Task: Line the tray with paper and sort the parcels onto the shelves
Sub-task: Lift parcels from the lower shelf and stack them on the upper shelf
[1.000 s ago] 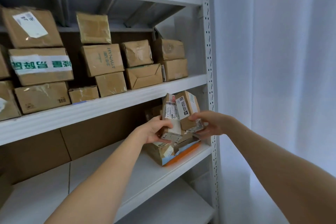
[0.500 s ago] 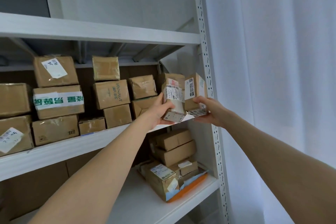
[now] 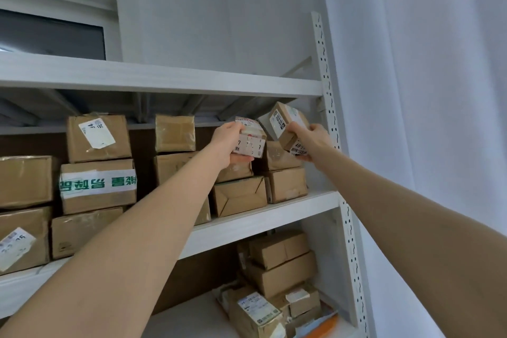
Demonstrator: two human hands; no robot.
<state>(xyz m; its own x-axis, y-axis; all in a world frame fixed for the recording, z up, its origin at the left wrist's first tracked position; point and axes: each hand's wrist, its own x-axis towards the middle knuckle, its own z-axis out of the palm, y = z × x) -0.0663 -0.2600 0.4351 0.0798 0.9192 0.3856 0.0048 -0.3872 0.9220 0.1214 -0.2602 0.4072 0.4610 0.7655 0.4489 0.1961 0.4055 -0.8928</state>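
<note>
My left hand [image 3: 229, 143] grips a small labelled parcel [image 3: 251, 141] above the stacked boxes at the right end of the middle shelf [image 3: 263, 221]. Beside it, my right hand [image 3: 312, 143] grips a tilted brown parcel [image 3: 286, 125] with a white label, just under the upper shelf [image 3: 164, 77]. The two parcels are close together, almost touching. Below, an orange-edged tray [image 3: 325, 325] on the lower shelf holds several more brown parcels [image 3: 279, 269].
Several cardboard boxes [image 3: 97, 185] fill the middle shelf from left to right. A perforated white upright [image 3: 329, 107] stands just right of my right hand. A white curtain [image 3: 425, 90] hangs at the right. A window [image 3: 52, 33] sits behind the top shelf.
Both hands have lifted the two parcels from the tray level up to the top of the right-hand stacks on the middle shelf. The right parcel has tilted. My view has swung upward.
</note>
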